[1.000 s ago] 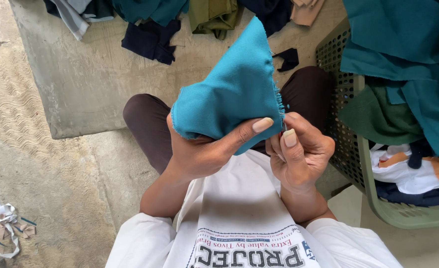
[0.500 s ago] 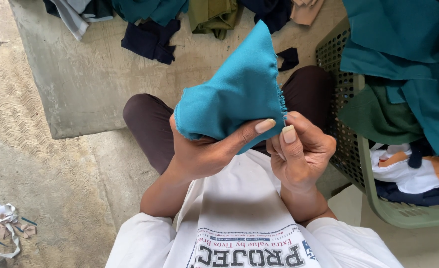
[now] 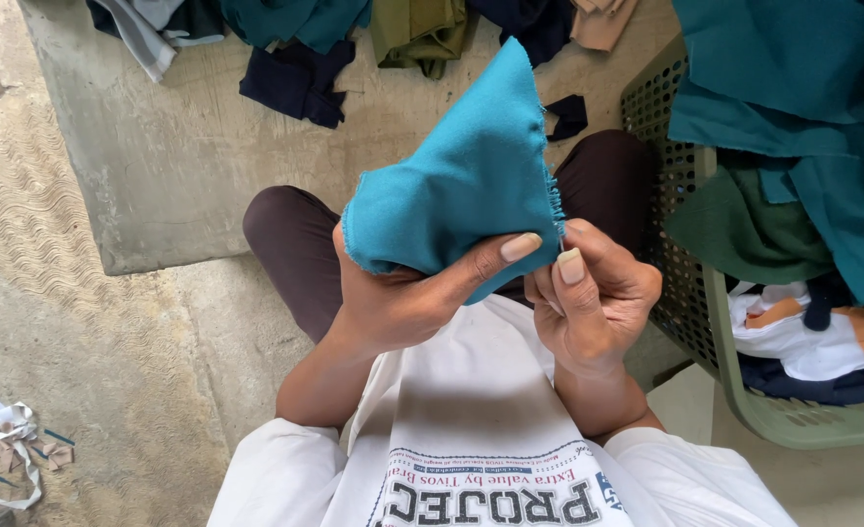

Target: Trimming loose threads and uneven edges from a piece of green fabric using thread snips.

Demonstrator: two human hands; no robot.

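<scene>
- Single head-worn view; looks steeply down over the wearer's chest and lap
- Close on both hands; concrete floor (image 3: pixel 159 322) beyond, green basket (image 3: pixel 734 390) at right edge
- No second view; no overlap

White short-sleeved T-shirt (image 3: pixel 471 429) with dark printed lettering; dark brown trousers (image 3: pixel 290 244); bare forearms.

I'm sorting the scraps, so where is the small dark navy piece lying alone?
In the head view the small navy scrap lies on the concrete floor, just right of the teal cloth and left of the green basket, above the person's knee.
</scene>
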